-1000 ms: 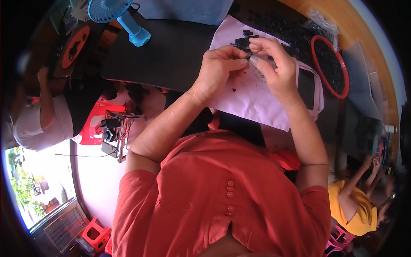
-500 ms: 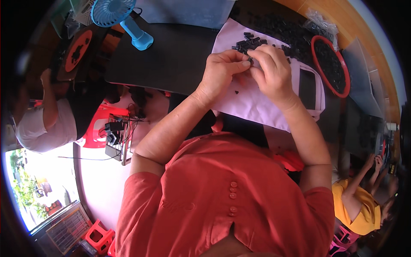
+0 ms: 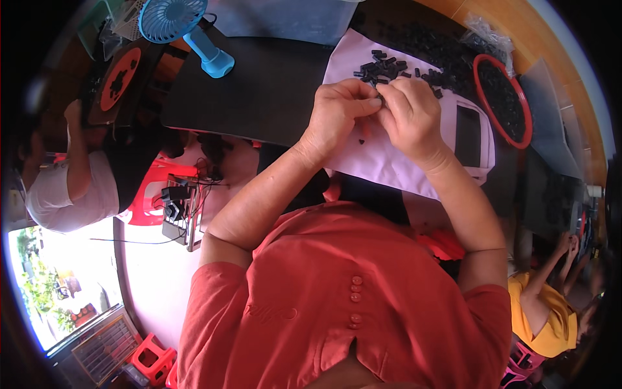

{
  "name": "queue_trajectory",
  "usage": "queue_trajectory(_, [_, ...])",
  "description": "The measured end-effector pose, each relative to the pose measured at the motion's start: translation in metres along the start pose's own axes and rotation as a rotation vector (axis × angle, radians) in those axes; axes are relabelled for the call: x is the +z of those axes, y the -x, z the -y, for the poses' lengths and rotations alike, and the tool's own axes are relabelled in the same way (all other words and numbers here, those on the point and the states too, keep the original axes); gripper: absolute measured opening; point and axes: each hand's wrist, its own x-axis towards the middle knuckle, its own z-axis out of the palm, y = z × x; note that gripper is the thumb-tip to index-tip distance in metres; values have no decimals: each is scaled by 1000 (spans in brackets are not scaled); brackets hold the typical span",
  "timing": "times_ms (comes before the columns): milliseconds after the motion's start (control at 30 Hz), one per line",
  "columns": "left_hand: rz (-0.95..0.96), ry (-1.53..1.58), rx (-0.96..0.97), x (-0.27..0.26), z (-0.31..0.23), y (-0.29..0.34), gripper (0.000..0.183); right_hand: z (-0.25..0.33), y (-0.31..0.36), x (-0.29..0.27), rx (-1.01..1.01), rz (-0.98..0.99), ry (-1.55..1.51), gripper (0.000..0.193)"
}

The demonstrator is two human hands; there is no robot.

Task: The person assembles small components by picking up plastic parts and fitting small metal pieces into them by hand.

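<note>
1. Left hand (image 3: 337, 120) and right hand (image 3: 414, 120) pinch a small part (image 3: 379, 92), mostly hidden, over pink cloth (image 3: 395, 168).
2. Black pieces (image 3: 383, 69) lie just beyond.
3. A red-rimmed tray (image 3: 529, 123) sits at right, a blue fan (image 3: 201, 49) at left.

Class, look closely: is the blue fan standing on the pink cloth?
No, the fan stands on the dark table, to the left of the cloth.

Black pieces (image 3: 382, 67) obstruct ahead; tabletop (image 3: 272, 84) gives passage left.

Stitched script (image 3: 271, 312) on red shirt (image 3: 402, 279), too faint to read; nothing else legible.
</note>
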Motion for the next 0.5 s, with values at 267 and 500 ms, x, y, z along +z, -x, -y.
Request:
queue_trajectory(267, [50,-76,-10,1,-2,8,5,6,2,-2,-96,-91,8,28])
queue_trajectory(500, [-44,-207,219,19,-39,3,8,-3,-11,-10,47,-179,-180,44])
